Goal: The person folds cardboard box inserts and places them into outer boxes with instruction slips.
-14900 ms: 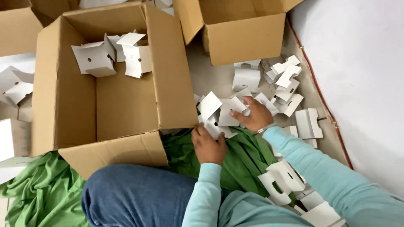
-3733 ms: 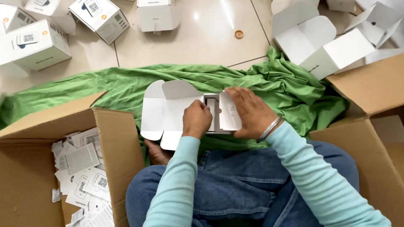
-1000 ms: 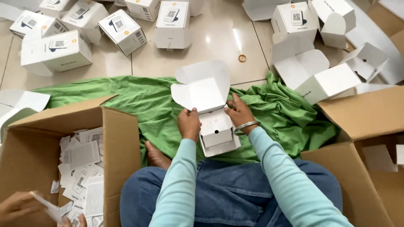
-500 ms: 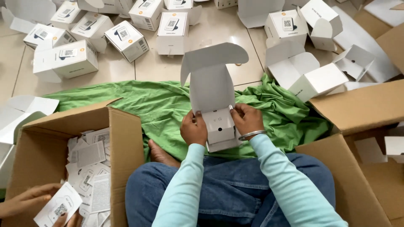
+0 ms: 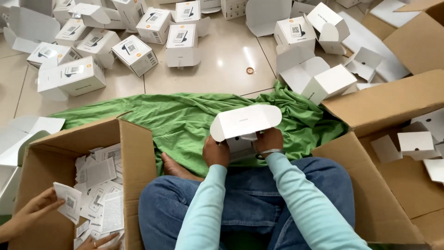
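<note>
Carton position: you hold the white carton (image 5: 244,127) at frame centre, above your lap and the green cloth (image 5: 175,120), with its rounded lid flap raised toward the camera.
Left hand: your left hand (image 5: 215,152) is curled around the carton's lower left side, fingers pressed to the wall.
Right hand: your right hand (image 5: 269,141) grips the lower right side; thumb and fingers pinch the card near the flap fold.
Risk, flap: in my judgement, uneven pressure from the 2 hands could crease the lid or let its tab miss the slot.
Risk, slip: the carton has no support beneath it; a loosened grip would likely drop it onto the cloth or your knees.
Risk, neighbour: another person's hand (image 5: 32,213) holds a printed leaflet (image 5: 68,207) at lower left, over the cardboard box (image 5: 134,153) of leaflets; elbows could collide if you swing left.
Hidden, interior: the raised flap covers the carton's opening; contents cannot be told.
Hidden, fingertips: most fingertips sit behind the carton.
Cut off: the large box (image 5: 384,106) at right runs out of frame.
Hard to read: the finished cartons (image 5: 134,54) on the floor at upper left are small; their closure is uncertain.
</note>
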